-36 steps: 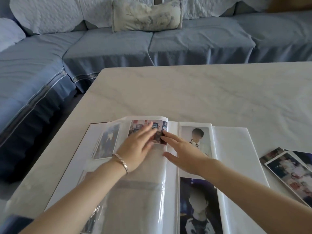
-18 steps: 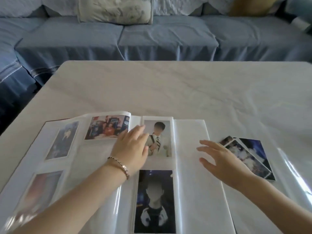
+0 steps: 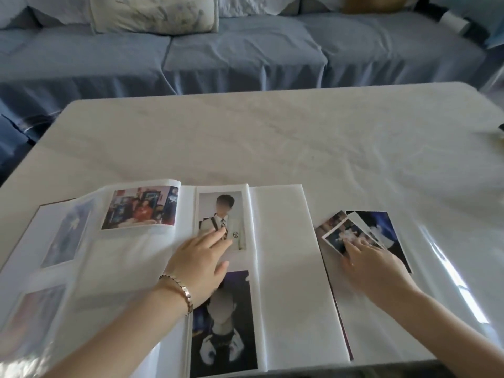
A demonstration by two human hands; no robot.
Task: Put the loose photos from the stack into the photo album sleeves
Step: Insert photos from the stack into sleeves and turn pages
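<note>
**Item: album page filled, right hand at the stack**

- Sofa (image 3: 245,55), blue-covered, with a pale cushion (image 3: 152,12): behind the table.
- Table (image 3: 272,137), pale marble-look top: bears everything below.
- Photo album (image 3: 281,268), open at the near edge. The landscape photo (image 3: 141,207) that both hands were seating a second ago now lies in its sleeve at the top of the raised left leaf. That placement looks complete. The right-hand strip of sleeves appears unfilled.
- Stack of loose photos (image 3: 379,227), fanned out on the table just right of the album.
- Left hand (image 3: 201,260), bracelet (image 3: 180,290) at the wrist: has slid right, palm flat across the centre fold, fingers (image 3: 218,236) straight and together over a sleeved portrait photo (image 3: 221,214), gripping nothing.
- Right hand (image 3: 373,263): has crossed from the album to the stack. Its fingertips (image 3: 351,245) are extended onto the top photo (image 3: 343,237), touching it with no pinch visible, though the hand is blurred. The next pick-up is judged to be just starting.
</note>
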